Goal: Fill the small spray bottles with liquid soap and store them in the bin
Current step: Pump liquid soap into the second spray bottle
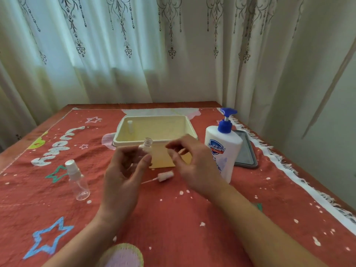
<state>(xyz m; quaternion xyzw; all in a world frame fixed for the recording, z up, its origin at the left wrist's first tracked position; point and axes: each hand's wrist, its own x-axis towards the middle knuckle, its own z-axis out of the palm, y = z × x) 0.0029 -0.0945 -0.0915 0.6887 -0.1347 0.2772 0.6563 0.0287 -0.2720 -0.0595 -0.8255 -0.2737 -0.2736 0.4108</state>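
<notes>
Early days, I judge — my left hand (123, 170) grips an uncapped, seemingly empty spray bottle (147, 146) just before the bin (127, 141), my right hand (190, 162) hovers loosely curled, holding nothing (the spray head (165, 175) lies on the surface (173, 218)) — no soap from the soap bottle (221, 151) shows in it, and the second bottle (78, 180) stands capped.

soap bottle (221, 149) | label — "Safeguard" | smaller print — not legible

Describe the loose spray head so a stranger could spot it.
On the red cloth, look in front of the cream bin, left of the soap bottle. The spray head lies flat there: white, trailing a thin tube, attached to no bottle.
</notes>
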